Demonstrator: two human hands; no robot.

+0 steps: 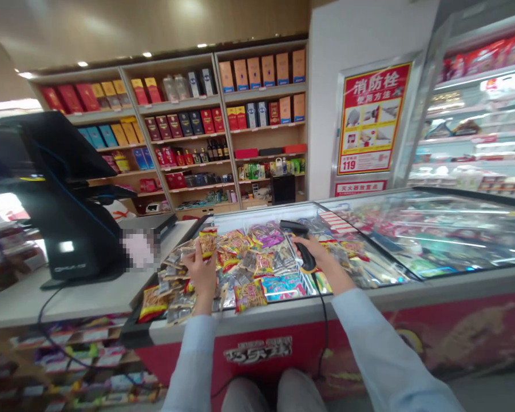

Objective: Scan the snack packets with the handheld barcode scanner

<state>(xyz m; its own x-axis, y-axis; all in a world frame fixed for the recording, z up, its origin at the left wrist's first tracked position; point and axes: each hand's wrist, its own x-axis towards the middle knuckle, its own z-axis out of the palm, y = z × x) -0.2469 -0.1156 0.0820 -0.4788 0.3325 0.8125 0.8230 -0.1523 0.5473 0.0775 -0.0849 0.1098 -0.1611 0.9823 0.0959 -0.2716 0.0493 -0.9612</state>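
My left hand point(201, 270) pinches a small yellow-and-red snack packet point(208, 242), held up over the left part of a chest freezer's glass top. In my right hand point(317, 252) is a black barcode scanner point(306, 254), gripped by its handle, its head pointing left toward the packets. The scanner's cord point(325, 326) hangs down over the freezer front. Beneath both hands lie many loose packets: a yellow-and-red snack bag point(251, 294), a purple packet point(266, 234), a blue packet point(283, 287) and several clear ones. Another snack bag point(153, 302) rests at the freezer's left corner.
A black checkout terminal point(75, 229) stands on the white counter point(90, 300) to the left. The freezer point(467, 286) stretches away to the right. Shelves of boxed goods point(189, 123) line the back wall, beside a red poster point(373, 117). Below the counter are racks of small goods point(81, 355).
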